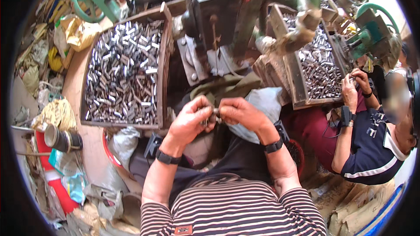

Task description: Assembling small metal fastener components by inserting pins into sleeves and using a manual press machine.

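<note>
Both hands, left hand (189,120) and right hand (239,112), have fingers clamped on a small shiny metal piece (215,114); I'd keep it close and steady.

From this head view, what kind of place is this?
Likely a small metalworking workshop. A wooden tray is heaped with short shiny metal pieces, a grimy grey press machine stands at centre, and green handwheels sit behind. Both hands pinch a small metal part together.

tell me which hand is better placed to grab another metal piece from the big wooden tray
Left, probably. The left hand sits just beside the wooden tray of metal pieces, at the person's left. The right hand is farther off; both hands pinch a small metal part between them.
</note>
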The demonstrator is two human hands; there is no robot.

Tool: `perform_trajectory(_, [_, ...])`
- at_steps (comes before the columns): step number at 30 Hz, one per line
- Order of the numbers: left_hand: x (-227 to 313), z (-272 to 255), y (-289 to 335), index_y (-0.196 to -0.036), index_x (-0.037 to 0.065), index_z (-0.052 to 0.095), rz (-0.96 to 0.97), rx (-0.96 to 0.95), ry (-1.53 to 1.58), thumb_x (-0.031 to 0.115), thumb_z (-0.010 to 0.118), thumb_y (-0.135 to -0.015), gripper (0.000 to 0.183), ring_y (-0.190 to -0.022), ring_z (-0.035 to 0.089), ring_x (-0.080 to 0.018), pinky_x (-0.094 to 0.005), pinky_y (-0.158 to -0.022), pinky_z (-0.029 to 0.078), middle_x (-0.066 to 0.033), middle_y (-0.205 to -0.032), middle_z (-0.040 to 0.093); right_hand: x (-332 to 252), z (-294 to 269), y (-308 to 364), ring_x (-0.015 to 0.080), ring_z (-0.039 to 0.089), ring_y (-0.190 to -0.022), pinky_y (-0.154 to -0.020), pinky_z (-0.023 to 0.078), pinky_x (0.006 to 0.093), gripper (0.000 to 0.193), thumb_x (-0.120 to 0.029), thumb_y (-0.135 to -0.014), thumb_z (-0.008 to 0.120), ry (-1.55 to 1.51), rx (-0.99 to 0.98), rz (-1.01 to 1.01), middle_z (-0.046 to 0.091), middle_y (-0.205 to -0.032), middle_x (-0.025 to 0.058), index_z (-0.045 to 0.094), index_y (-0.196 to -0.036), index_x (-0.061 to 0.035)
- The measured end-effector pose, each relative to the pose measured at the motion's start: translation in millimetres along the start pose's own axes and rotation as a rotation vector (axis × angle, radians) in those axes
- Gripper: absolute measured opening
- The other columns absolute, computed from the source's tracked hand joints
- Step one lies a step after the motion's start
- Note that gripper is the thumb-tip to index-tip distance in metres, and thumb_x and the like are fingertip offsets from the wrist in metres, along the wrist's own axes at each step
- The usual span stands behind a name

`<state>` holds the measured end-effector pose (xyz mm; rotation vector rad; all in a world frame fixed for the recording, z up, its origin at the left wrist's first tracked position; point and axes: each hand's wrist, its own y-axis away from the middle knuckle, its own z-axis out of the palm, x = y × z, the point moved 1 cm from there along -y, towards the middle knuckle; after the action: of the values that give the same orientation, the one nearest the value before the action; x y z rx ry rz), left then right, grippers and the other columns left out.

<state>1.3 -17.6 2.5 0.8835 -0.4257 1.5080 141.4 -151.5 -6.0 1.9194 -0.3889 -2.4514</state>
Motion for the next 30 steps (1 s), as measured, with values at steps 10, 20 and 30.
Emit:
perform_trajectory(10, [-6.6,-10.7,-22.2,-0.093,0.005,0.059,0.088,0.308,-0.347,0.026,0.059,-0.093,0.021,-0.063,0.058,-0.0076,-0.0207,-0.054,0.047,-0.0015,-0.074,0.059,12.9,-7.7,-14.9,0.0074,0.041,-0.059,-0.052,0.036,0.0268,0.034,-0.025,-0.098,0.049,0.216,0.322,-0.151,0.047,-0.062,-0.0004,0.052,-0.075,-0.0006])
perform_trajectory(20, [-14.0,-4.3,-22.4,-0.085,0.002,0.059,0.120,0.341,-0.680,0.028,0.055,-0.096,0.028,-0.054,0.052,-0.0052,-0.0221,-0.048,0.041,0.0006,-0.063,0.054,27.3,-12.9,-14.4,0.0216,0.043,-0.056,-0.053,0.038,0.0322,0.031,-0.026,-0.096,0.053,0.327,0.349,-0.150,0.051,-0.062,0.0101,0.055,-0.079,0.0004])
perform_trajectory(30, [-25.0,-2.2,-30.6,-0.084,0.000,0.058,0.311,0.415,-0.898,0.025,0.056,-0.095,0.027,-0.051,0.050,-0.0062,-0.0245,-0.048,0.041,-0.0023,-0.061,0.052,21.2,-8.4,-11.2,0.0417,0.051,-0.063,-0.053,0.040,0.0427,0.031,-0.025,-0.092,0.058,0.569,0.503,-0.207,0.053,-0.067,0.0220,0.052,-0.077,0.0018])
